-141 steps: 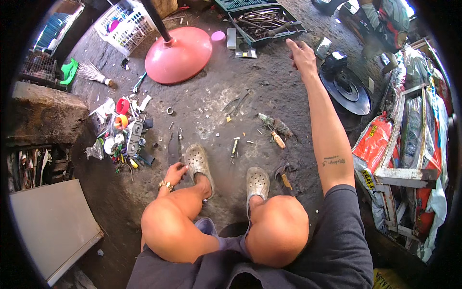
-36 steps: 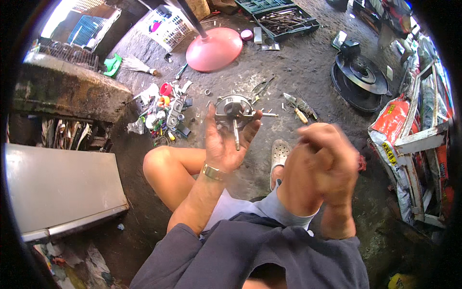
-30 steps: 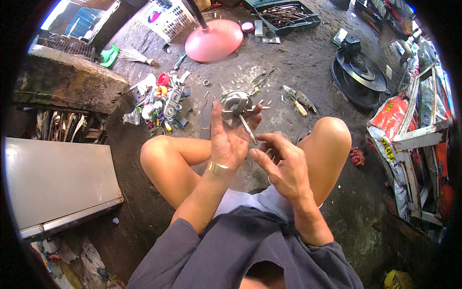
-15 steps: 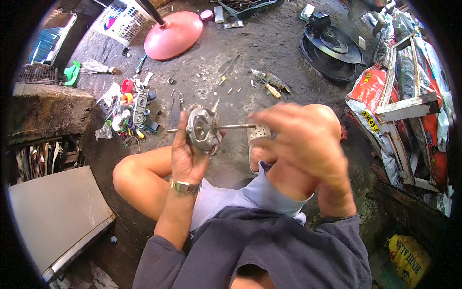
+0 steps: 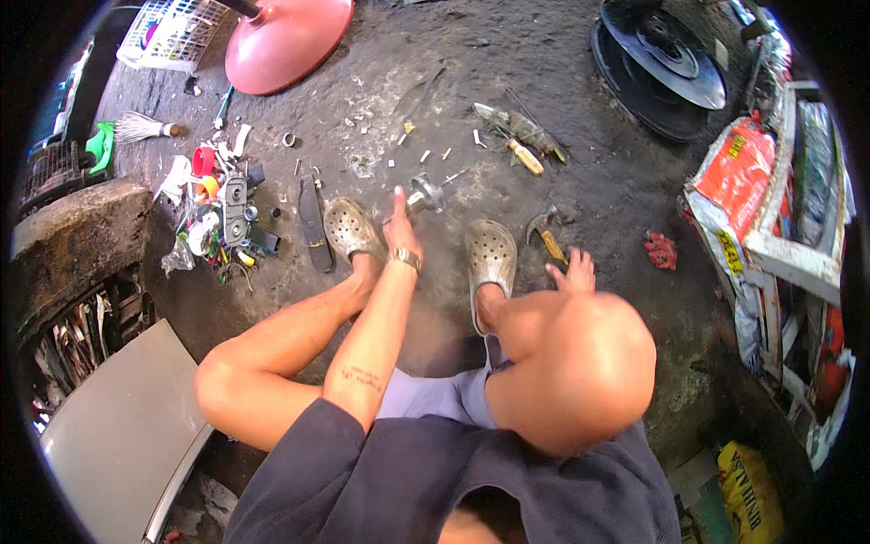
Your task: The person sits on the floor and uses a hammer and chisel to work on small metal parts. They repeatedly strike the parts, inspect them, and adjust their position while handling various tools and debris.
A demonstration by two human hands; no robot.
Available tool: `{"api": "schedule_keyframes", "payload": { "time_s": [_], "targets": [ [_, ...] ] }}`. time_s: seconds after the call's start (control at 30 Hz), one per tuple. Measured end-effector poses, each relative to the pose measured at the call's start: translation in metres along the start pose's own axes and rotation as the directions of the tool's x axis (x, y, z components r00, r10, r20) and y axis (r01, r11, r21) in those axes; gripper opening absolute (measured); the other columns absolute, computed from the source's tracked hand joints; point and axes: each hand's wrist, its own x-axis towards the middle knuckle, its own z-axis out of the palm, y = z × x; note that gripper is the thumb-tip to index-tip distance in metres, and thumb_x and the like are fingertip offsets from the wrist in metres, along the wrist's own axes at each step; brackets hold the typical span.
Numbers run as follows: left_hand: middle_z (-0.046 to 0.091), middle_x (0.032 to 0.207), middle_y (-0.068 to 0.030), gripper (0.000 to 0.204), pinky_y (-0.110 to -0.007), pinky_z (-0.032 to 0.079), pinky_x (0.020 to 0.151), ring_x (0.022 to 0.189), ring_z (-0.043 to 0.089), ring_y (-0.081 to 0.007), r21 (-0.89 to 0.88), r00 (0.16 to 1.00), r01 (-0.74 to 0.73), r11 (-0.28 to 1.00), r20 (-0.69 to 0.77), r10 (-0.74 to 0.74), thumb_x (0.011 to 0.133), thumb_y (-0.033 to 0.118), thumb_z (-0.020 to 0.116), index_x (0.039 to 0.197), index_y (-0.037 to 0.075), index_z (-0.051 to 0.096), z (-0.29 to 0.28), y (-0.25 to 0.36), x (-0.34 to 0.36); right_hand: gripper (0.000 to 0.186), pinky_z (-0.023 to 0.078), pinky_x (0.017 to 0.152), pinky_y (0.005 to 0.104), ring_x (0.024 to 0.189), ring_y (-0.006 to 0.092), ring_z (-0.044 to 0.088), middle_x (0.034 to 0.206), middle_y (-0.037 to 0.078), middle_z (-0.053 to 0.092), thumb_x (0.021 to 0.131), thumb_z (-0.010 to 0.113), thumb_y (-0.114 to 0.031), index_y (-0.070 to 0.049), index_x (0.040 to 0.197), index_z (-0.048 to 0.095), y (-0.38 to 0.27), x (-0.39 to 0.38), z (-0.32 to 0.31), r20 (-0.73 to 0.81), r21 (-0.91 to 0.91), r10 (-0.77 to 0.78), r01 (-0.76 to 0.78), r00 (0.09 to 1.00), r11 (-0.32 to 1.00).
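Note:
My left hand (image 5: 401, 233) is low over the floor between the two clogs, its fingers at a round metal motor housing (image 5: 424, 194) with a thin shaft. Part of its grip is hidden behind the hand. The shaft slants up and to the right. To the right, past my raised knee, my right hand (image 5: 577, 271) has its fingers spread beside the handle end of a hammer (image 5: 549, 241). The hammer lies on the floor, its head away from me, its handle partly yellow. My knee hides the right wrist and forearm.
A yellow-handled tool (image 5: 526, 157) and short white pieces lie ahead. Left are a dark flat strap-like piece (image 5: 314, 223) and a pile of scrap parts (image 5: 234, 210). A pink round base (image 5: 285, 45), black fan-like discs (image 5: 666, 54) and a white frame (image 5: 797, 254) stand around.
My left hand has lowered the motor housing from in front of me to near the floor. My right hand has left the shaft and gone down beside the hammer. The view has shifted.

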Motion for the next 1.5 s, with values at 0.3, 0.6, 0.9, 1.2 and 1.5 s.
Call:
{"api": "schedule_keyframes", "payload": {
  "time_s": [0.3, 0.6, 0.9, 1.2, 1.5],
  "targets": [
    [0.057, 0.125, -0.0229, 0.07, -0.051, 0.041, 0.104, 0.118, 0.051, -0.0411, 0.693, 0.574, -0.716, 0.085, 0.515, 0.637, 0.083, 0.039, 0.078, 0.133, -0.003, 0.053, 0.008, 0.021, -0.055, 0.034, 0.047, 0.091, 0.0487, 0.109, 0.0374, 0.057, 0.114, 0.016, 0.06, 0.088, 0.073, -0.021, -0.005, 0.116, 0.061, -0.005, 0.006, -0.013, -0.104, -0.051, -0.107, 0.102, 0.989, 0.993],
    [0.061, 0.123, -0.0252, 0.084, -0.046, 0.048, 0.098, 0.113, 0.06, -0.0388, 0.811, 0.943, -0.332, 0.482, 0.274, 0.19, 0.069, 0.045, 0.089, 0.126, -0.007, 0.053, -0.025, -0.066, -0.053, 0.052, 0.049, 0.092, 0.0477, 0.109, 0.0387, 0.058, 0.116, 0.018, 0.06, 0.082, 0.081, -0.021, -0.003, 0.124, 0.056, -0.036, -0.008, 0.001, -0.079, 0.104, 0.001, 0.007, 0.997, 0.995],
    [0.072, 0.11, -0.0215, 0.056, -0.041, 0.055, 0.082, 0.094, 0.072, -0.0296, 0.741, 0.946, -0.258, 0.62, 0.325, 0.004, 0.083, 0.037, 0.079, 0.121, -0.001, 0.063, -0.001, -0.09, -0.031, 0.04, 0.051, 0.085, 0.0437, 0.097, 0.0352, 0.067, 0.11, 0.022, 0.067, 0.092, 0.068, -0.022, 0.0, 0.123, 0.06, -0.059, -0.026, -0.009, -0.022, 0.499, 0.17, -0.136, 0.985, 0.856],
    [0.069, 0.097, -0.0326, 0.056, -0.058, 0.053, 0.079, 0.092, 0.067, -0.0515, 0.934, 0.927, -0.353, 0.056, 0.341, 0.156, 0.087, 0.043, 0.072, 0.113, 0.001, 0.046, 0.034, -0.02, -0.03, 0.031, 0.049, 0.066, 0.0376, 0.069, 0.0225, 0.062, 0.078, 0.013, 0.066, 0.099, 0.064, -0.024, -0.004, 0.122, 0.058, -0.141, 0.009, -0.035, 0.088, 0.577, -0.236, 0.144, 0.968, 0.804],
    [0.07, 0.086, -0.0291, 0.051, -0.059, 0.053, 0.073, 0.085, 0.069, -0.0488, 0.872, 0.863, -0.475, -0.12, 0.488, 0.131, 0.09, 0.036, 0.071, 0.117, 0.005, 0.04, 0.029, -0.011, -0.022, 0.029, 0.05, 0.063, 0.0417, 0.068, 0.0335, 0.066, 0.074, 0.02, 0.065, 0.101, 0.062, -0.026, -0.001, 0.114, 0.054, -0.179, 0.022, -0.036, -0.071, 0.62, -0.318, 0.292, 0.945, 0.729]
  ]
}}
